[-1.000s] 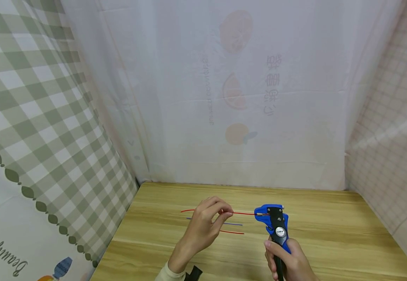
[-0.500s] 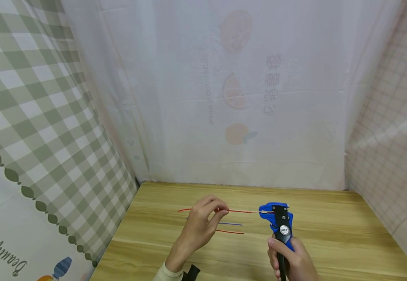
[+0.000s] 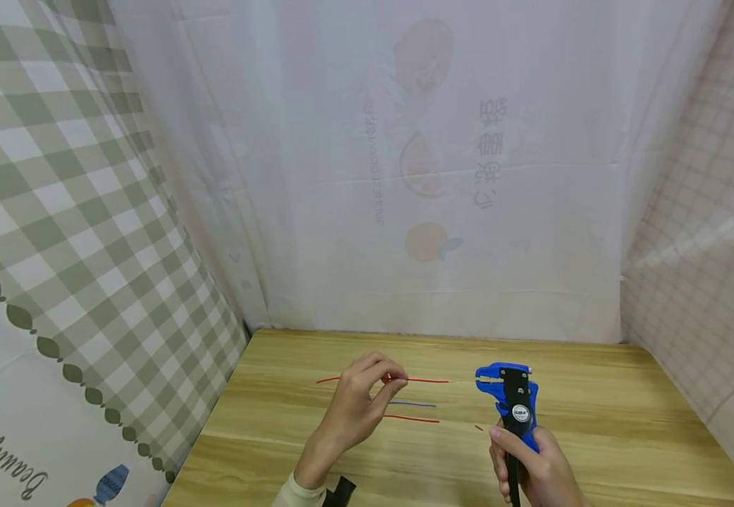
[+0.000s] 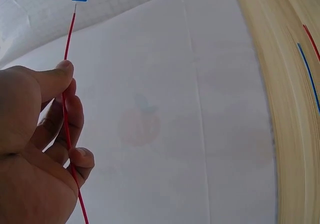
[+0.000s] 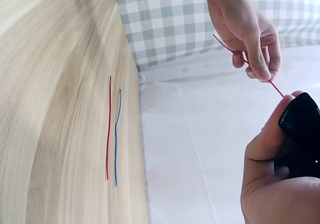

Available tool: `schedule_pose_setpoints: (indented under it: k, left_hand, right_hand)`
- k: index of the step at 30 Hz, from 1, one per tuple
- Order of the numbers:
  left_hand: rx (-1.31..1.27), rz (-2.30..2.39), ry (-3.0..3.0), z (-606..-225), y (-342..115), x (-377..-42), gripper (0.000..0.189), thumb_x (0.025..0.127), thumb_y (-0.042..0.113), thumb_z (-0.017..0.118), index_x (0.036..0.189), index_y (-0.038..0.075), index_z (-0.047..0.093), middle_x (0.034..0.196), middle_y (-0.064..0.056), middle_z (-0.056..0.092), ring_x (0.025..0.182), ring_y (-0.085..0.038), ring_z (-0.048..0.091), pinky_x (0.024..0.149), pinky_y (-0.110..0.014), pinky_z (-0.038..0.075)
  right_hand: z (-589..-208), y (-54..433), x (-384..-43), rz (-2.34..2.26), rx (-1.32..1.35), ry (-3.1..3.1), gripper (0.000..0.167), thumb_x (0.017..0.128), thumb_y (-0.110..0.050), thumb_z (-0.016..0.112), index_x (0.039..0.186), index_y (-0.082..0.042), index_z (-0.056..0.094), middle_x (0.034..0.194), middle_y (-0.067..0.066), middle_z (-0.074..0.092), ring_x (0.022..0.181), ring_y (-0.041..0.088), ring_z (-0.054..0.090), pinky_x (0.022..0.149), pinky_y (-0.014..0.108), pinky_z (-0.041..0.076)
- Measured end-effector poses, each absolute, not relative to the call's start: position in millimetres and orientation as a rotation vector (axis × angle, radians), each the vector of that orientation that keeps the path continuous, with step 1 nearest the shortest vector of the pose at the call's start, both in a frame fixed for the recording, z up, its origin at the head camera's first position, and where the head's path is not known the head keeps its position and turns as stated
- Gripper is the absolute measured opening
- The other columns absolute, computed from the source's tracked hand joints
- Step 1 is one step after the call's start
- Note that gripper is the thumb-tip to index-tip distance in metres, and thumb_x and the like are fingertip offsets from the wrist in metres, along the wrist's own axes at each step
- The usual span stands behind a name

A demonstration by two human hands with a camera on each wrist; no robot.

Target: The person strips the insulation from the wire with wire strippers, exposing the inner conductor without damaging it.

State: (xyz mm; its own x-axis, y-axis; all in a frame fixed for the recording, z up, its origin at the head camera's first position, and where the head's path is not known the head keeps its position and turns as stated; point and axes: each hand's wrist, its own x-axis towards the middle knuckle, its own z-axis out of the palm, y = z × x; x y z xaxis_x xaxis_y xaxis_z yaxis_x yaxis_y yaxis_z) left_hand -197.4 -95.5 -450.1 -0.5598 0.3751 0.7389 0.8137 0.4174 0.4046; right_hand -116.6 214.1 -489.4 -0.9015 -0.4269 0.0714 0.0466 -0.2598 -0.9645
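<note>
Between thumb and fingers my left hand (image 3: 361, 401) pinches a red wire (image 3: 427, 381), held roughly level above the table. Its right end shows bare pale metal strands, which reach toward the wire stripper. My right hand (image 3: 535, 465) grips the blue and black wire stripper (image 3: 515, 398) by its handles. The stripper's blue nose points left, at the bare end; in the left wrist view a tiny gap seems to lie between them. A small red-brown scrap (image 3: 478, 427) shows just left of my right thumb; whether it is falling or lying on the table I cannot tell.
On the wooden table (image 3: 627, 422) lie a blue wire (image 5: 117, 134) and another red wire (image 5: 108, 134), side by side. A white printed cloth (image 3: 341, 282) hangs behind the table, and a green checked cloth (image 3: 88, 211) hangs at the left.
The stripper has moved right and slightly up, away from my left hand, off the wire's end. Bare strands have come into view there. The small scrap has appeared below the stripper.
</note>
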Motion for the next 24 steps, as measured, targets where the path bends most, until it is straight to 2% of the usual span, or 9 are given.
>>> schedule_pose_setpoints:
  k: [5,10,15,24]
  left_hand:
    - [-1.015,-1.069,-2.170,-454.1,-97.3,-200.1,0.003,0.104,0.012,0.081,0.101,0.013,0.080,0.100,0.002,0.078,0.090,-0.012,0.072,0.083,-0.019,0.060]
    - [-1.037,-1.069,-2.163,-459.3,-97.4,-203.7,0.006,0.102,0.006,0.082,0.102,0.012,0.080,0.101,0.000,0.078,0.091,-0.012,0.071,0.083,-0.019,0.060]
    - [-1.034,-1.078,-2.173,-461.4,-97.6,-205.4,0.011,0.099,0.002,0.085,0.103,0.012,0.080,0.101,0.001,0.078,0.091,-0.011,0.071,0.083,-0.020,0.060]
    - [-1.025,-1.098,-2.210,-464.5,-98.6,-207.4,0.008,0.103,0.005,0.081,0.104,0.012,0.081,0.103,-0.001,0.079,0.092,-0.012,0.072,0.083,-0.021,0.061]
  right_hand:
    - [-489.9,218.4,-118.1,-2.227,-0.489,1.706,0.025,0.122,-0.008,0.036,0.112,-0.010,0.058,0.079,-0.001,0.066,0.068,0.010,0.069,0.060,0.038,0.066]
    - [-488.8,221.4,-118.4,-2.235,-0.506,1.715,0.025,0.122,-0.007,0.036,0.112,-0.008,0.058,0.079,0.001,0.067,0.067,0.014,0.069,0.060,0.043,0.065]
    - [-487.3,222.4,-118.7,-2.239,-0.499,1.723,0.022,0.122,-0.007,0.036,0.113,-0.007,0.057,0.080,0.001,0.067,0.067,0.016,0.070,0.061,0.043,0.065]
    - [-488.9,225.6,-120.4,-2.247,-0.553,1.692,0.025,0.122,-0.005,0.034,0.115,-0.006,0.057,0.082,0.002,0.070,0.067,0.017,0.072,0.061,0.045,0.066]
